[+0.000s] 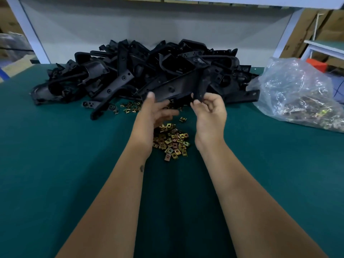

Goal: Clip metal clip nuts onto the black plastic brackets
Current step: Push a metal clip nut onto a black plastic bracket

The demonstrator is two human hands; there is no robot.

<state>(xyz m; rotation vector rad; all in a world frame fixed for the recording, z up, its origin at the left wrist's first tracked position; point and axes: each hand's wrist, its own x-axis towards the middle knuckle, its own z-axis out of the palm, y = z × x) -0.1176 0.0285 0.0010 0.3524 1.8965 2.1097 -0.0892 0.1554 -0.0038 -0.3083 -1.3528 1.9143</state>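
Both hands are reaching forward over the green table (55,164) and are holding one black plastic bracket (173,88) raised at the near edge of the bracket pile (141,71). The left hand (154,112) is gripping the bracket's left end, thumb lying on top and fingers curling beneath it. The right hand (210,110) is pinching a narrow arm of the same bracket between thumb and fingertips (195,103), the remaining fingers curling loosely. Whether a clip nut is sitting in either hand cannot be told. The pile of brackets is lying heaped across the far side of the table against a white back panel (149,28). A loose heap of brass-coloured metal clip nuts (172,140) is lying on the table directly below and between the two wrists, apart from the pile. A smaller scatter of clip nuts (130,108) is lying just beside the pile's near left edge. A clear plastic bag (297,94) holding more small metal parts is resting at the right edge of the table.
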